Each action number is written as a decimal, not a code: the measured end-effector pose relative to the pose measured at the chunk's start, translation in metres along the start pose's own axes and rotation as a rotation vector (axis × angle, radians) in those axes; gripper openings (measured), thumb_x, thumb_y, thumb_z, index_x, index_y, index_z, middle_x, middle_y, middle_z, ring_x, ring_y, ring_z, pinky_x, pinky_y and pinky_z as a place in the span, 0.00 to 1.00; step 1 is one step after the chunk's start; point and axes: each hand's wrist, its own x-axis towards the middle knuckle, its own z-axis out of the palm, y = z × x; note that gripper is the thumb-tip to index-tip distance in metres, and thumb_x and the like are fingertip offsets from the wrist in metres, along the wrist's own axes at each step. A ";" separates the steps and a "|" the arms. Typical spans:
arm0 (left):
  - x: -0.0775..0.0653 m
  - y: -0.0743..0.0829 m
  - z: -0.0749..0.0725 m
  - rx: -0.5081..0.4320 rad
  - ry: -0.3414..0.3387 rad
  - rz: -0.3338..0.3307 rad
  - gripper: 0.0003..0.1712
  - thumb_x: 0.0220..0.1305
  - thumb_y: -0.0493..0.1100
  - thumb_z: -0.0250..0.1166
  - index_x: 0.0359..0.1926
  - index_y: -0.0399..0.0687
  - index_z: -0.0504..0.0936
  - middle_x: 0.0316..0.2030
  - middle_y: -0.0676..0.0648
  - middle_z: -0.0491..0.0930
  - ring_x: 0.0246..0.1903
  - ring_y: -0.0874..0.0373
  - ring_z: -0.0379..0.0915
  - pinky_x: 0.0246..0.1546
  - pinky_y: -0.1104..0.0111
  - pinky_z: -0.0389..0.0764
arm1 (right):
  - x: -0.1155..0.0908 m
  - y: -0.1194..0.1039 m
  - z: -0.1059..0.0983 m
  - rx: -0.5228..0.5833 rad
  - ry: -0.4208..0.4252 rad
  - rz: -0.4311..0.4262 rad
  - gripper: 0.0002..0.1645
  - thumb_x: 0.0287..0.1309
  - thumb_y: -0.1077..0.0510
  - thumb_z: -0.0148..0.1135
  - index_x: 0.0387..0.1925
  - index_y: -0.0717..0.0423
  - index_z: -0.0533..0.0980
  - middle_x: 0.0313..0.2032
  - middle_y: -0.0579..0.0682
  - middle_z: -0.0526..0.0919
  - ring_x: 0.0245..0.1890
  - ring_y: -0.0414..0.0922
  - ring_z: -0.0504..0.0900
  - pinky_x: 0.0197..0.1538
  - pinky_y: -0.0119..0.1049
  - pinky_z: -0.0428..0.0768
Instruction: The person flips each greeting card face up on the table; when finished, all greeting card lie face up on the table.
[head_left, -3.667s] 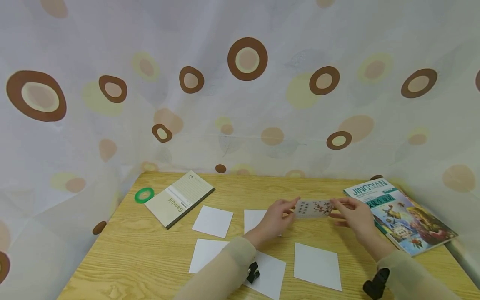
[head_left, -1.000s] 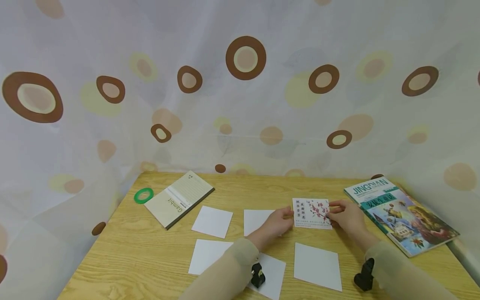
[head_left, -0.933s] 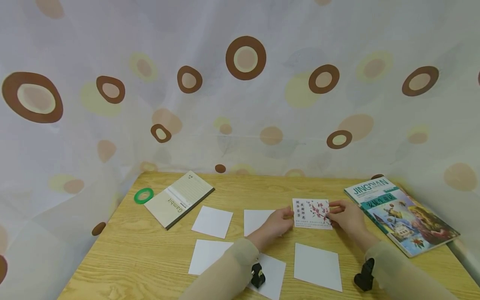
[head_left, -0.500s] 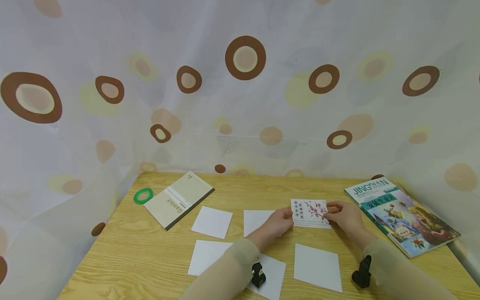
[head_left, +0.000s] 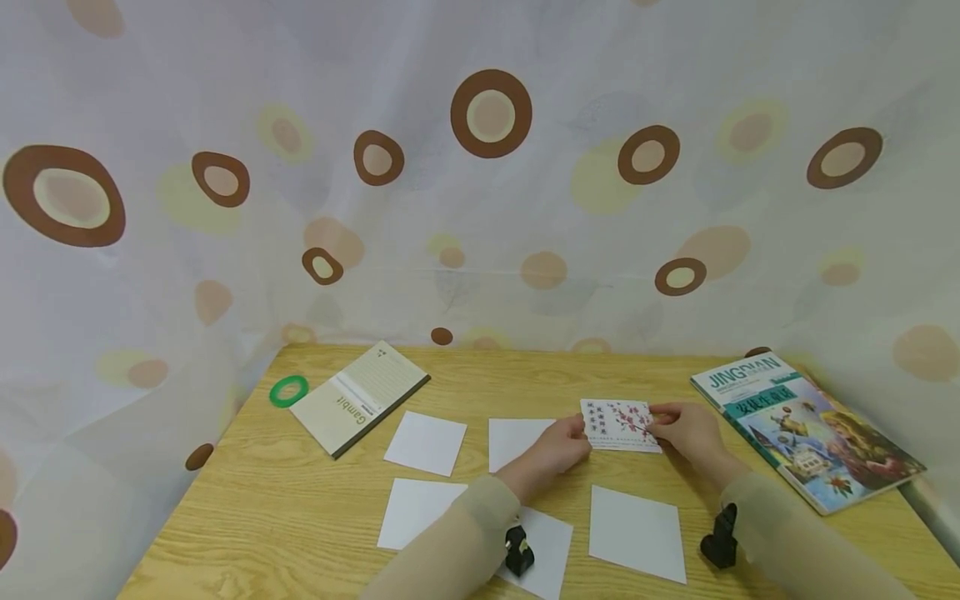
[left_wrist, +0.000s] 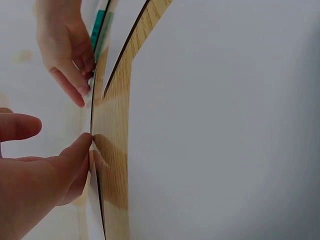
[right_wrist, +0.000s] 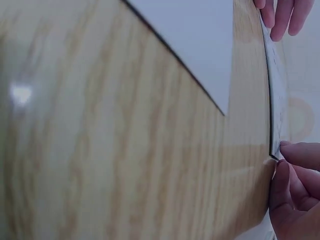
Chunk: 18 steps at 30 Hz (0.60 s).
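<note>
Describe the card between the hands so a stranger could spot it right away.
On the wooden table, look left of the magazine. Between the left hand and right hand is a card. Unlike the blank papers nearby, it carries pink blossoms and dark characters.

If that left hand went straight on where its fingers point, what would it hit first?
Most likely the printed card, right at the fingertips of the left hand; whether it would slide over or under is unclear.

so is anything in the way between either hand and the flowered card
Nothing visible is: the left hand touches the flowered card at its left edge, and the right hand pinches its right side. The partly hidden blank card lies beneath the left hand, not between.
</note>
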 end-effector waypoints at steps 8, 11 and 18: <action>-0.007 0.002 -0.005 0.017 -0.030 0.005 0.39 0.60 0.32 0.60 0.72 0.33 0.61 0.70 0.38 0.67 0.69 0.47 0.64 0.69 0.56 0.68 | -0.005 0.005 -0.004 0.032 -0.037 -0.048 0.31 0.60 0.55 0.69 0.60 0.68 0.74 0.39 0.59 0.85 0.37 0.48 0.79 0.36 0.31 0.77; -0.012 0.002 -0.007 0.033 -0.049 0.018 0.39 0.62 0.34 0.63 0.73 0.38 0.61 0.69 0.39 0.68 0.67 0.44 0.67 0.65 0.56 0.72 | -0.012 0.009 -0.007 0.050 -0.058 -0.089 0.33 0.61 0.54 0.68 0.63 0.66 0.72 0.43 0.61 0.84 0.39 0.49 0.80 0.36 0.31 0.78; -0.022 0.005 -0.013 0.066 -0.112 0.057 0.43 0.59 0.36 0.68 0.74 0.46 0.62 0.67 0.41 0.70 0.63 0.46 0.70 0.63 0.56 0.74 | -0.029 0.011 -0.014 0.018 -0.057 -0.213 0.33 0.61 0.52 0.68 0.64 0.62 0.72 0.50 0.63 0.82 0.47 0.56 0.82 0.47 0.45 0.83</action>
